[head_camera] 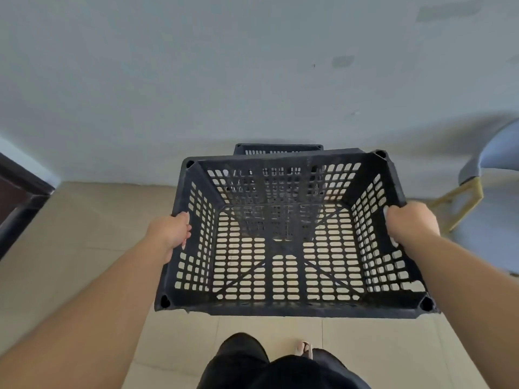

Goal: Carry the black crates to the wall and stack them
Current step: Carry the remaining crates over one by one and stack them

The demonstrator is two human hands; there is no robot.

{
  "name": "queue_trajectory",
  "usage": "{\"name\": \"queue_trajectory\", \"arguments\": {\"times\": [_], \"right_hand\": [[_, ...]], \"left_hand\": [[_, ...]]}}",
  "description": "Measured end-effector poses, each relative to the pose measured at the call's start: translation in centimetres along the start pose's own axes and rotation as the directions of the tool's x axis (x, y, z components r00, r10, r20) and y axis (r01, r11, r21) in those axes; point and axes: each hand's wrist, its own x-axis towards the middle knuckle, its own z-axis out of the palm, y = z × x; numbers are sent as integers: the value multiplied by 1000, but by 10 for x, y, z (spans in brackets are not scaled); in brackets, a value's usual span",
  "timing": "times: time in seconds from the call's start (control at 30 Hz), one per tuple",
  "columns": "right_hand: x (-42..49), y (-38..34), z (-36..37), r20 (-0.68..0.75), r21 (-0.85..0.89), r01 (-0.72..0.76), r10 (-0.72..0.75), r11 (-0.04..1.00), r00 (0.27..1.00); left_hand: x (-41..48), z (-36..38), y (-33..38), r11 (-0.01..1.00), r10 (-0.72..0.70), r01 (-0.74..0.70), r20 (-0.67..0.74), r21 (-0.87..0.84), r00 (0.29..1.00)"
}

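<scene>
- Centrally, holds black crate (292, 308) between both hands.
- Grips left rim with left hand (171, 231), right rim with right hand (411, 223), fingers curled.
- Beyond, second crate (278, 148) at wall (252, 66).

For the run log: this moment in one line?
carry; left hand grips left rim of black slotted plastic crate; right hand grips right rim; second black crate at grey wall
</scene>
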Motion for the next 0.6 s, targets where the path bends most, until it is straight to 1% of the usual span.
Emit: {"name": "queue_trajectory", "arguments": {"times": [0.13, 0.43, 0.6], "right_hand": [[51, -44, 11, 14, -22, 3, -3, 1000, 1000], [138, -138, 58, -18, -31, -29, 28, 999, 999], [179, -172, 81, -24, -39, -60, 59, 997, 998]], "left_hand": [[48, 15, 34, 999, -13, 13, -3, -34, 1000], [179, 40, 116, 1000, -15, 16, 58, -8, 998], [237, 49, 169, 999, 33, -35, 63, 28, 997]]}}
